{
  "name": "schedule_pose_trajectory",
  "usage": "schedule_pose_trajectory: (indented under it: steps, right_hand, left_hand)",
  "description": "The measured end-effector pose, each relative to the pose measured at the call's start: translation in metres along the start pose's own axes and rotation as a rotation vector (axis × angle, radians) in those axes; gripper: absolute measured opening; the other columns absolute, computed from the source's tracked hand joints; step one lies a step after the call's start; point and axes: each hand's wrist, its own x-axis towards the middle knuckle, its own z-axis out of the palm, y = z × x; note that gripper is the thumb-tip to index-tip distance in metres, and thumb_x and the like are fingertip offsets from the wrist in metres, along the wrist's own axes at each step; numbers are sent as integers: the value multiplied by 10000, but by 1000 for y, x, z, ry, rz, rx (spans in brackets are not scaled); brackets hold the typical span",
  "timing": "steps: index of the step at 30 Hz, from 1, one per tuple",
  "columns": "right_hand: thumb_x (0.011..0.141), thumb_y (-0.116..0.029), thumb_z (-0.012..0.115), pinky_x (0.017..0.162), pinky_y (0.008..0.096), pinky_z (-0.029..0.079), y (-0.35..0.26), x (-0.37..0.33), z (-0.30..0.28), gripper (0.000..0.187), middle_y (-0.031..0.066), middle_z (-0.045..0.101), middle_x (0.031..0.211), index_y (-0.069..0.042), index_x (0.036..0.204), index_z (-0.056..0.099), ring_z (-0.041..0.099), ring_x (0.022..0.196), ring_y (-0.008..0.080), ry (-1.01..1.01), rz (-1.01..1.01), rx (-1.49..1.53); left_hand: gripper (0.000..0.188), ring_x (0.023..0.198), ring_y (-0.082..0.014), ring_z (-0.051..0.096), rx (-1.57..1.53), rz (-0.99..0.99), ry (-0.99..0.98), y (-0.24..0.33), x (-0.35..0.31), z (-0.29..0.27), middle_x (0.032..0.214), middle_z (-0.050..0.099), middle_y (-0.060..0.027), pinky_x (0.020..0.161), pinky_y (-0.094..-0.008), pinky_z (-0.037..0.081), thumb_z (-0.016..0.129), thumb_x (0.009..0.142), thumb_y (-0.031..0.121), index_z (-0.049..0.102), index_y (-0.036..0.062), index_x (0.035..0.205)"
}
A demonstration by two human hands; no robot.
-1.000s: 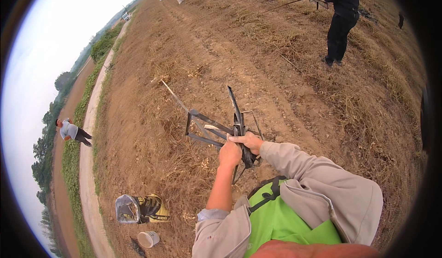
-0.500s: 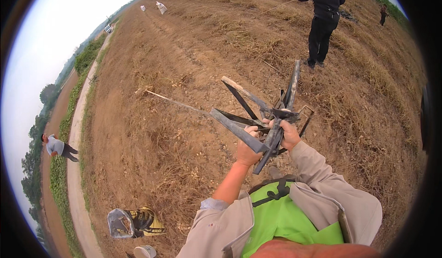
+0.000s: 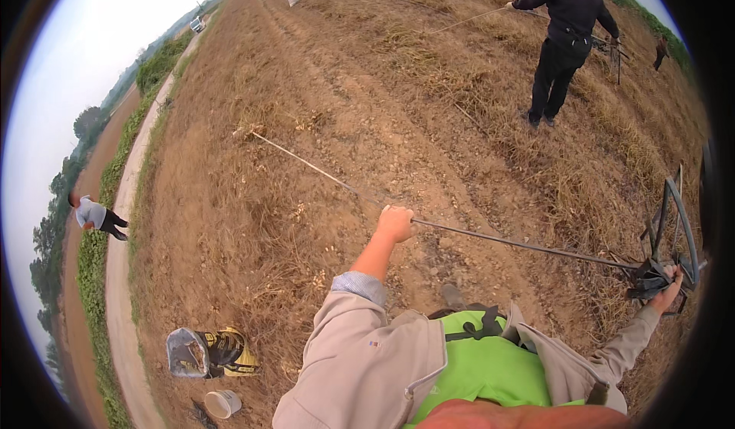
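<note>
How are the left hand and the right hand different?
The left hand grips a thin strip; the right hand holds a dark frame. The left hand is in front of the body, the right hand out to the side. Both are bare.

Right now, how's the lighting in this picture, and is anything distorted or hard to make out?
Head view: pale, washed-out sky, soft light, no crisp shadows. Head view: fisheye bending, the pale path bowing along the left side, black rim around. Head view: at right, the dark frame by the right hand shows little detail.
</note>
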Motion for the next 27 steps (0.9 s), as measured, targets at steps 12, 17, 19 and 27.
schedule_pose_trajectory:
  steps: [12, 17, 19, 27]
  right_hand:
    - [924, -402, 663, 528, 436, 315, 369, 50, 43, 587, 79, 439, 506, -24, 524, 459, 349, 449, 230, 239, -86, -1598]
    - [785, -335, 764, 570, 494, 440, 568, -56, 106, 474, 236, 613, 606, 95, 658, 611, 604, 565, 391, -387, 135, -1615]
    - [775, -329, 767, 550, 478, 444, 616, -112, 134, 468, 235, 605, 594, 100, 660, 619, 589, 522, 353, -579, 262, -1540]
    - [804, -198, 783, 878, 360, 491, 644, -238, 202, 505, 107, 690, 1118, -23, 1251, 625, 625, 1001, 190, -1196, 833, -826]
  left_hand:
    - [427, 950, -423, 647, -598, -912, 381, 19, -66, -16, 961, 692, -235, 823, -498, 483, 518, 905, 419, 644, 25, 1013]
    - [430, 824, -286, 604, -1123, -1001, 585, 57, -76, -27, 886, 645, -129, 779, -403, 461, 496, 981, 400, 621, 7, 1102]
    - [428, 795, -234, 573, -1235, -980, 685, 69, -78, -38, 865, 612, -75, 757, -366, 450, 469, 1016, 381, 599, 8, 1181]
    - [439, 1282, -275, 457, -1383, -908, 833, 54, -101, -82, 1371, 361, -103, 1058, -409, 394, 404, 1065, 350, 499, 110, 1420]
